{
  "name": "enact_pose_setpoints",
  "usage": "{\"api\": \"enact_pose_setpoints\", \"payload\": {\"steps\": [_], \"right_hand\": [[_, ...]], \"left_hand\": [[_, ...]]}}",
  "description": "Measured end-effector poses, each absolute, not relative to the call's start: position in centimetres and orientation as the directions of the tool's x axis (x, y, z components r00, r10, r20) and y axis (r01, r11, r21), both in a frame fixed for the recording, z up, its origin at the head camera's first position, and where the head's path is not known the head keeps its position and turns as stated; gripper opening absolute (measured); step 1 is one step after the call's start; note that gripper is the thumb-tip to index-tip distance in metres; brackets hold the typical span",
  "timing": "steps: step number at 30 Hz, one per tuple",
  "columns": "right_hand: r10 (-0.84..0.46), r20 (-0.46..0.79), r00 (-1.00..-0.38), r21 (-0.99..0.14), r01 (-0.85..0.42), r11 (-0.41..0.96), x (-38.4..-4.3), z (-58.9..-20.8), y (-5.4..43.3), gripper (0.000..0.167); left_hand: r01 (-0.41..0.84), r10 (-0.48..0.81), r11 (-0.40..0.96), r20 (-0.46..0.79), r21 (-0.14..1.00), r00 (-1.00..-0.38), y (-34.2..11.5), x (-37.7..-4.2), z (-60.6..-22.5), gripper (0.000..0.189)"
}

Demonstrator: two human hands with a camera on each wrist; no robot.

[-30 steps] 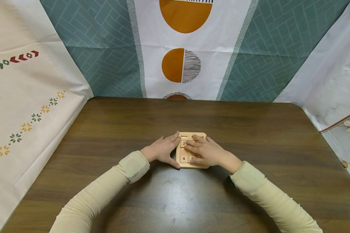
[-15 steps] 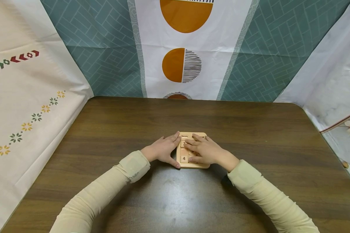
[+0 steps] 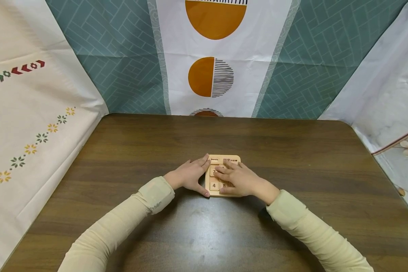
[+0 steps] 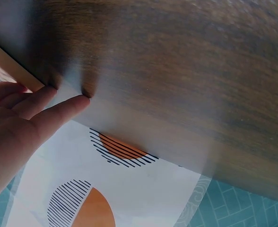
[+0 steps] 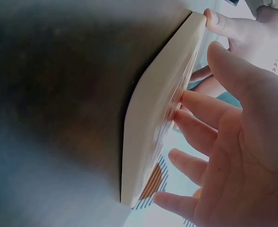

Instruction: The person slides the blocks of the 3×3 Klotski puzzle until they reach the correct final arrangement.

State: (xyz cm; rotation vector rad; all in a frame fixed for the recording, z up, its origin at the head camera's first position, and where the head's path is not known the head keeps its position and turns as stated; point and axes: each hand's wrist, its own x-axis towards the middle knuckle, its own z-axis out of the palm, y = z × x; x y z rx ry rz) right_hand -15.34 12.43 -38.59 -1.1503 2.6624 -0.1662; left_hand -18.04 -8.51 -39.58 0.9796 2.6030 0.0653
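Observation:
A small wooden number sliding puzzle [image 3: 224, 156] lies flat on the brown table, with tiles 2, 4 and 8 showing on its left and lower part. My left hand [image 3: 190, 175] lies along its left side, thumb at the near left corner and fingertips at the upper left edge. Over the puzzle's right part, my right hand [image 3: 243, 180] spreads its fingers, which cover several tiles. Two fingertips meet the tile face in the right wrist view, where the thumb [image 5: 229, 66] stands off the board. Tile 2 [image 3: 214, 172] sits beside those fingertips, partly hidden.
The dark wooden table [image 3: 139, 143] extends around the puzzle on all sides. A patterned cloth [image 3: 119, 75] hangs behind its far edge, and a white cloth [image 3: 27, 113] hangs along the left side.
Tile 2 has slid a little toward the near side, closer to tile 4. My right fingers have shifted slightly the same way; my left hand stays in place.

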Motion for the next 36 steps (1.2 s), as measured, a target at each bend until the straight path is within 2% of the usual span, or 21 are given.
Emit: {"api": "enact_pose_setpoints", "payload": {"steps": [26,36], "right_hand": [[-0.761,-0.159,-0.629,-0.208,-0.732,0.649,-14.2,-38.5,12.8,0.061],[-0.752,-0.137,-0.645,-0.201,-0.725,0.659,-14.2,-38.3,13.8,0.059]], "left_hand": [[0.622,0.637,0.766,-0.329,0.164,-0.697,-8.4,-18.0,-39.4,0.116],[0.624,0.638,0.765,-0.324,0.16,-0.699,-8.4,-18.0,-39.5,0.117]]}}
